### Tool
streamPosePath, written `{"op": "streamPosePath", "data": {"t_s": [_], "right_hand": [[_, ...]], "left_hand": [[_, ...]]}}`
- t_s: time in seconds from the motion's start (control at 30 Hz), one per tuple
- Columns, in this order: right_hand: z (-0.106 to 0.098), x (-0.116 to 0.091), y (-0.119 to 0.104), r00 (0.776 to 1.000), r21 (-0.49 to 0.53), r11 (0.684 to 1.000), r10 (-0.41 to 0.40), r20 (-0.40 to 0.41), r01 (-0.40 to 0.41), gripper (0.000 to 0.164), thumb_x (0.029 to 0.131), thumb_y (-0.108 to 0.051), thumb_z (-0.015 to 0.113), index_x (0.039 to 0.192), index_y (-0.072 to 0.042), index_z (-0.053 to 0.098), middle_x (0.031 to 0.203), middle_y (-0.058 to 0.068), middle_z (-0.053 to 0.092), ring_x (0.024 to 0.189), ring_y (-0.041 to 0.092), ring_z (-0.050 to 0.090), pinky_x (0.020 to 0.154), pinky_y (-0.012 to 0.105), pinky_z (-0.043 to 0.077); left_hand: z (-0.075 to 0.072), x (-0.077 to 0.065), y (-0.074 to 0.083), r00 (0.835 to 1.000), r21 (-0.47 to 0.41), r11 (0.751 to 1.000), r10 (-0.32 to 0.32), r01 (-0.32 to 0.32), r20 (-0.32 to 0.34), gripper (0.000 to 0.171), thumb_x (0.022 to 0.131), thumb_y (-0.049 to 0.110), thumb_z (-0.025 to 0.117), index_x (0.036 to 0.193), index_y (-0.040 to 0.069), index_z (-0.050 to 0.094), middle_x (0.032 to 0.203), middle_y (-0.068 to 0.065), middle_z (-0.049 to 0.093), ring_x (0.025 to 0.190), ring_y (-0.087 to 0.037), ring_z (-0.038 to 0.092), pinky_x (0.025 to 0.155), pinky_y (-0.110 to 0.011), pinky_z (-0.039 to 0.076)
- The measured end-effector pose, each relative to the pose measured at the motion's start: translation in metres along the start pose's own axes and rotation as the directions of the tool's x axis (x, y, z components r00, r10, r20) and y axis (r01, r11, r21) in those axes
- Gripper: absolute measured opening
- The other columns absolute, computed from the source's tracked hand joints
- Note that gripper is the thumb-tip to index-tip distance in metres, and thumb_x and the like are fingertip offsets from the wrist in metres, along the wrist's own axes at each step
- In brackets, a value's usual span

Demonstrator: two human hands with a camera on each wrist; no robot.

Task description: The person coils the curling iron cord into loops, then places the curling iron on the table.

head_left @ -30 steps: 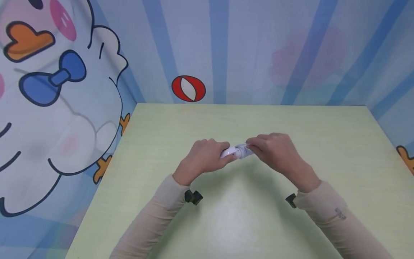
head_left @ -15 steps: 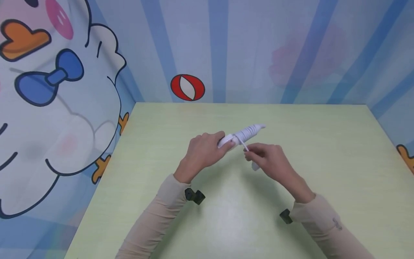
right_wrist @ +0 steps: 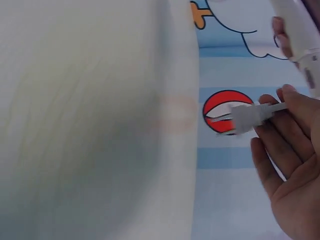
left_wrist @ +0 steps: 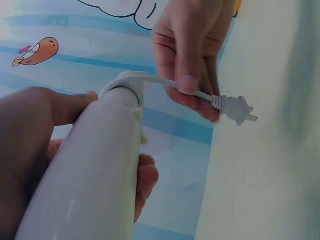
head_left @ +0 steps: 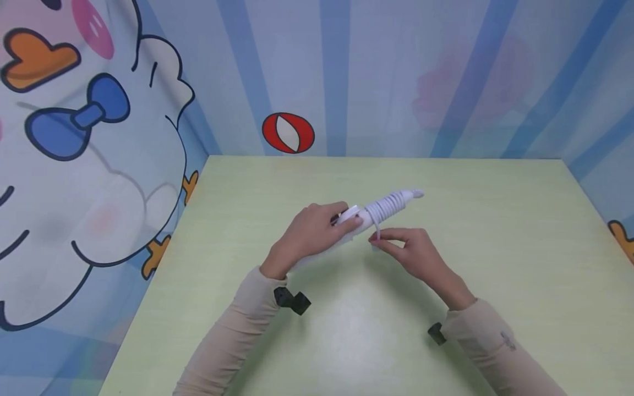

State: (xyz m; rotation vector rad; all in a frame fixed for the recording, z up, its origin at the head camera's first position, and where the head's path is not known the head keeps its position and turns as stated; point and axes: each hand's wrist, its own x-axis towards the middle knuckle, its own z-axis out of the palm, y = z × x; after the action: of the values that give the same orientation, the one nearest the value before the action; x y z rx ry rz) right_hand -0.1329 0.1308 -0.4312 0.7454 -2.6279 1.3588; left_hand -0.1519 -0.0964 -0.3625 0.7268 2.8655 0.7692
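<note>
A long white electric appliance (head_left: 364, 219), thick and rounded, is held above the table in my left hand (head_left: 312, 234), fingers and thumb around its body. White cord (head_left: 386, 208) is wound in several loops around its far part, which tapers to a narrow tip. The loose cord end runs down to my right hand (head_left: 418, 253), which pinches it between thumb and fingers. In the left wrist view, a two-pin plug (left_wrist: 235, 109) sticks out just past the right fingertips. The right wrist view shows the plug's pins pointing away from the right palm.
A pale green-yellow table (head_left: 495, 220) lies beneath both hands. Blue striped walls (head_left: 376, 77) with cartoon pictures stand behind it and at the sides. Small black devices (head_left: 293, 301) are worn at both wrists.
The appliance has swung so its cord-wound end points up and away to the right. My right hand has come down from beside that end to below the loops, drawing the cord end.
</note>
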Motion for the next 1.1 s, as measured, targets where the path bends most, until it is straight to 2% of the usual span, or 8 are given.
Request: {"op": "streamPosePath", "data": {"t_s": [0.27, 0.43, 0.53, 0.6, 0.67, 0.8, 0.9, 1.1], "right_hand": [[0.004, -0.003, 0.009, 0.996, 0.017, 0.997, -0.074, -0.04, 0.075, 0.021, 0.078, -0.009, 0.072, 0.099, -0.011, 0.071, 0.099, -0.002, 0.069, 0.097, 0.012, 0.062, 0.081, 0.034, 0.049], [-0.004, -0.002, 0.014, 1.0, 0.041, 0.999, -0.017, 0.026, 0.016, 0.023, 0.077, -0.016, 0.074, 0.098, -0.012, 0.067, 0.098, 0.0, 0.068, 0.094, 0.015, 0.063, 0.08, 0.035, 0.05], [-0.013, -0.004, 0.011, 0.996, -0.067, 0.998, 0.008, 0.085, -0.002, 0.019, 0.08, -0.015, 0.072, 0.097, -0.009, 0.065, 0.094, 0.003, 0.068, 0.089, 0.018, 0.064, 0.076, 0.036, 0.05], [-0.019, -0.005, 0.008, 0.992, -0.116, 0.991, -0.06, 0.115, 0.073, 0.018, 0.08, -0.008, 0.07, 0.098, -0.007, 0.066, 0.094, 0.004, 0.068, 0.088, 0.019, 0.065, 0.074, 0.036, 0.051], [-0.026, -0.004, 0.004, 0.973, -0.116, 0.972, -0.189, 0.133, 0.205, 0.021, 0.078, 0.0, 0.069, 0.099, -0.006, 0.066, 0.095, 0.005, 0.068, 0.087, 0.019, 0.065, 0.073, 0.034, 0.051], [-0.037, 0.003, -0.001, 0.902, 0.03, 0.92, -0.39, 0.184, 0.391, 0.03, 0.073, 0.005, 0.07, 0.099, -0.009, 0.067, 0.097, 0.004, 0.068, 0.085, 0.015, 0.064, 0.072, 0.028, 0.05], [-0.043, 0.008, -0.001, 0.87, 0.0, 0.9, -0.422, 0.254, 0.436, 0.027, 0.074, -0.002, 0.072, 0.099, -0.013, 0.067, 0.097, -0.001, 0.066, 0.088, 0.012, 0.061, 0.074, 0.027, 0.049], [-0.044, 0.013, 0.002, 0.855, -0.221, 0.852, -0.386, 0.347, 0.475, 0.016, 0.076, -0.02, 0.074, 0.092, -0.02, 0.069, 0.093, -0.014, 0.064, 0.09, 0.006, 0.058, 0.076, 0.029, 0.048]], "left_hand": [[0.002, -0.004, -0.004, 0.984, -0.187, 0.975, 0.143, -0.122, 0.102, 0.026, 0.09, 0.049, 0.049, 0.095, 0.024, 0.055, 0.078, 0.007, 0.058, 0.069, -0.009, 0.054, 0.06, -0.026, 0.045], [0.004, -0.007, -0.008, 0.959, -0.258, 0.948, 0.231, -0.185, 0.161, 0.023, 0.09, 0.047, 0.051, 0.095, 0.025, 0.055, 0.079, 0.008, 0.057, 0.07, -0.008, 0.054, 0.061, -0.025, 0.045], [0.004, -0.008, -0.009, 0.942, -0.254, 0.94, 0.277, -0.226, 0.19, 0.022, 0.09, 0.045, 0.052, 0.094, 0.024, 0.054, 0.077, 0.008, 0.055, 0.069, -0.007, 0.052, 0.06, -0.024, 0.043], [0.005, -0.009, -0.009, 0.931, -0.25, 0.937, 0.299, -0.244, 0.21, 0.022, 0.09, 0.044, 0.052, 0.095, 0.023, 0.054, 0.077, 0.008, 0.054, 0.07, -0.007, 0.052, 0.06, -0.024, 0.041], [0.004, -0.01, -0.009, 0.918, -0.257, 0.932, 0.318, -0.257, 0.235, 0.022, 0.09, 0.044, 0.053, 0.096, 0.023, 0.054, 0.079, 0.008, 0.055, 0.071, -0.007, 0.052, 0.061, -0.024, 0.041], [0.005, -0.012, -0.01, 0.891, -0.291, 0.917, 0.354, -0.272, 0.283, 0.023, 0.089, 0.044, 0.054, 0.1, 0.025, 0.057, 0.083, 0.01, 0.056, 0.073, -0.006, 0.052, 0.063, -0.024, 0.043], [0.006, -0.013, -0.01, 0.875, -0.274, 0.912, 0.382, -0.305, 0.297, 0.024, 0.089, 0.046, 0.054, 0.1, 0.025, 0.058, 0.082, 0.011, 0.056, 0.072, -0.005, 0.052, 0.063, -0.023, 0.043], [0.016, -0.013, -0.008, 0.869, -0.15, 0.928, 0.371, -0.34, 0.328, 0.026, 0.089, 0.05, 0.052, 0.096, 0.026, 0.057, 0.08, 0.012, 0.054, 0.069, -0.003, 0.049, 0.062, -0.022, 0.041]]}}
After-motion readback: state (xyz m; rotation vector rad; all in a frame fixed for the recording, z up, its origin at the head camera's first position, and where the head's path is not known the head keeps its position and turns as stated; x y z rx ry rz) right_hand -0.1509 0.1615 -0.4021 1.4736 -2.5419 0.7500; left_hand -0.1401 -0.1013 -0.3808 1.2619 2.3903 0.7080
